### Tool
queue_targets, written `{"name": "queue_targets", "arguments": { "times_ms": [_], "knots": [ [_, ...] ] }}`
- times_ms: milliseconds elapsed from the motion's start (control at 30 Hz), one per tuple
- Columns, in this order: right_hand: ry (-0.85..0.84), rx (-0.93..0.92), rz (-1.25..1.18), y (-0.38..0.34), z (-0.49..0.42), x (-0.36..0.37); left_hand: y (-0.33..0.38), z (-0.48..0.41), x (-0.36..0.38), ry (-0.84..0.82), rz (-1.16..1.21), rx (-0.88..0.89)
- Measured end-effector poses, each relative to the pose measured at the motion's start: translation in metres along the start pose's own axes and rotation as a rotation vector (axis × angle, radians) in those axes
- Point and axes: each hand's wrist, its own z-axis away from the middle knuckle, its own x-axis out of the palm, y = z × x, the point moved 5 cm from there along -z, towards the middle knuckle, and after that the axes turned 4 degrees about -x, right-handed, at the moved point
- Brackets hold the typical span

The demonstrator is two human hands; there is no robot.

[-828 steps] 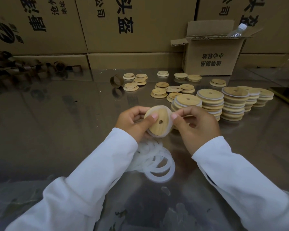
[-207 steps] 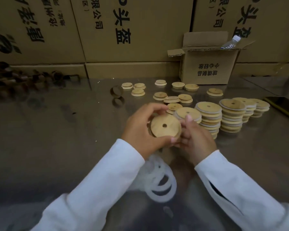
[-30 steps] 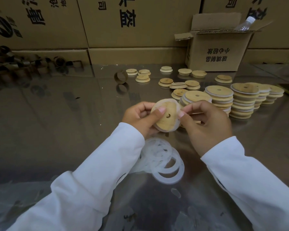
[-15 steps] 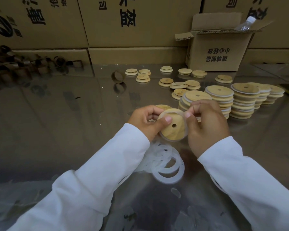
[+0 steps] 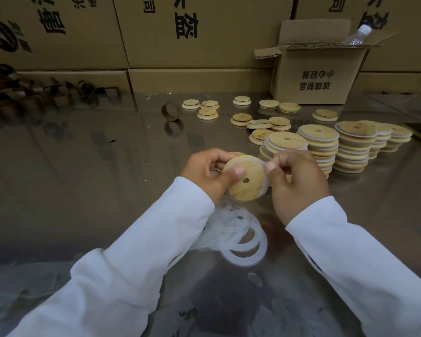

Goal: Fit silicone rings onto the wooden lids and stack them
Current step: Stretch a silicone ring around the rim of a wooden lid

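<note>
Ringed stacks [image 5: 319, 147] stand just behind the held lid [image 5: 249, 189].

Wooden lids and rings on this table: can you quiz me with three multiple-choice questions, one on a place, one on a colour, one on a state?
1. Where do the loose silicone rings lie? A in the open box; B on the table between the forearms; C on the stacks.
2. What colour are the sleeves? A white; B black; C red.
3. How is the lid being fitted? A flat on the table; B topping a stack; C held up, tilted.
1 B: they pile on the table below that lid. 2 A: both are white. 3 C: its holed face tilts toward the camera.
</note>
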Motion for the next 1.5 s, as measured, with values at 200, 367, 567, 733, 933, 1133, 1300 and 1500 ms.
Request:
{"name": "queue_targets", "arguments": {
  "times_ms": [200,367,567,733,933,1133,1300,1500],
  "knots": [
    [-0.064,0.014,-0.084,0.0,-0.003,0.002,-0.002,-0.003,-0.004,0.053,0.027,-0.016],
    [-0.04,0.007,-0.067,0.001,0.001,-0.001,-0.006,-0.005,-0.009,0.112,0.11,-0.078],
    [0.022,-0.057,0.073,-0.003,0.0,-0.005,-0.006,-0.003,-0.003,0.08,0.14,-0.095],
    [-0.025,0.118,-0.141,0.009,-0.007,-0.008,-0.003,-0.005,-0.007,0.065,0.122,-0.062],
    [-0.142,0.244,-0.341,0.013,-0.006,0.0,-0.005,-0.007,-0.01,0.069,0.179,-0.067],
    [-0.196,0.252,-0.349,0.012,-0.004,0.004,-0.013,-0.008,-0.009,0.062,0.262,-0.122],
    [-0.194,0.306,-0.476,0.017,-0.003,0.003,-0.012,-0.009,-0.01,0.01,0.262,-0.092],
    [-0.182,0.284,-0.507,0.019,-0.004,-0.001,-0.013,-0.01,-0.008,0.0,0.374,-0.143]
  ]
}}
